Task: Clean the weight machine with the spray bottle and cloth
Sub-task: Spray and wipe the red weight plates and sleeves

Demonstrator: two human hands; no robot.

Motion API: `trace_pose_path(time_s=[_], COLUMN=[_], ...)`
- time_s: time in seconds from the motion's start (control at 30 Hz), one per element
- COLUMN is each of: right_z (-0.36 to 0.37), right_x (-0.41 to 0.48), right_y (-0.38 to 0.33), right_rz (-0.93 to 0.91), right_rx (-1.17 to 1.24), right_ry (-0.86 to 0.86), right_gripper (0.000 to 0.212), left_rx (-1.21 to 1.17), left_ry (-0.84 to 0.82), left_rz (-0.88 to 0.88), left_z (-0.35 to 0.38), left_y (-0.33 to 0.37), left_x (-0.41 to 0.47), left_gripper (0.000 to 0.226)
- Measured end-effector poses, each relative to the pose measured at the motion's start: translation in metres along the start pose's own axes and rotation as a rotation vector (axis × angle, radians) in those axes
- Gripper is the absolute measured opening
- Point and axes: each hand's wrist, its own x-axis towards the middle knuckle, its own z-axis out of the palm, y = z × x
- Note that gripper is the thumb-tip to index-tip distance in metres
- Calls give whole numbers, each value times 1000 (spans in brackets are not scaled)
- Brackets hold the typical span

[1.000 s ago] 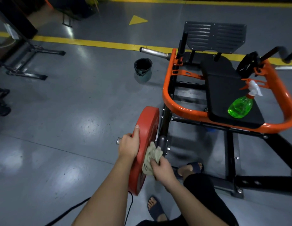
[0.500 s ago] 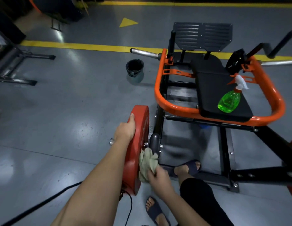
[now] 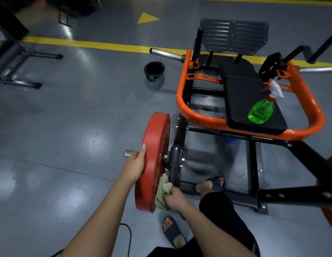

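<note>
Clamping our right fingers (image 3: 169, 197) round the bunched cloth (image 3: 161, 191), we are pressing it to the inner face of the red plate (image 3: 152, 164), low down near the rim and just beside the black post (image 3: 175, 160). Our right hand (image 3: 175, 201) is sitting knuckles-up, with the cloth's loose end hanging against the plate. Our left fingers (image 3: 143, 147) are lying apart and fairly straight, holding nothing: the palm is resting on the plate's outer face and the thumb is reaching up along the rim. Our left hand (image 3: 135, 166) is sitting just below the steel peg (image 3: 128, 153) that is poking out of the plate's centre. The plate is standing on edge at the near left corner of the machine (image 3: 252, 164). Farther out, the green bottle (image 3: 261, 110) is resting on the black seat (image 3: 239, 97), well apart from both hands, its white trigger pointing away from us; we cannot tell whether it is standing or lying. An orange bar (image 3: 182, 104) is looping round the seat, and a ribbed grey footplate (image 3: 233, 36) is standing beyond it. We are wearing dark sandals (image 3: 216, 183), one foot by the machine's base, the other on the grey floor (image 3: 69, 127). A lined bin (image 3: 154, 71) is standing on the floor near a yellow line (image 3: 87, 45).
</note>
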Motion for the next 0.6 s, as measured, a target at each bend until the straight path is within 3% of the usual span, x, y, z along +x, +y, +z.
trace_pose_path(time_s=[0.13, 0.2, 0.27, 0.37, 0.43, 0.6], right_z=[-3, -15, -26, -30, -23, -25], right_x=[-12, -13, -15, -12, -13, -13], right_y=[-36, -73, -99, -93, -70, -35], right_rz=[-168, -295, -363, -265, -182, -8], right_rx=[347, 394, 431, 274, 182, -1], right_ry=[335, 379, 355, 319, 198, -150], right_gripper=[25, 33, 42, 41, 44, 39], left_rx=[-42, -25, -2, 34, 88, 102], left_ry=[38, 100, 172, 326, 405, 400], left_rz=[34, 64, 98, 122, 140, 185], left_z=[8, 13, 16, 23, 26, 23], left_y=[-8, -7, -5, -3, -3, -2], left_x=[-7, -7, -9, -11, -12, -7], left_gripper=[83, 88, 86, 75, 80, 80])
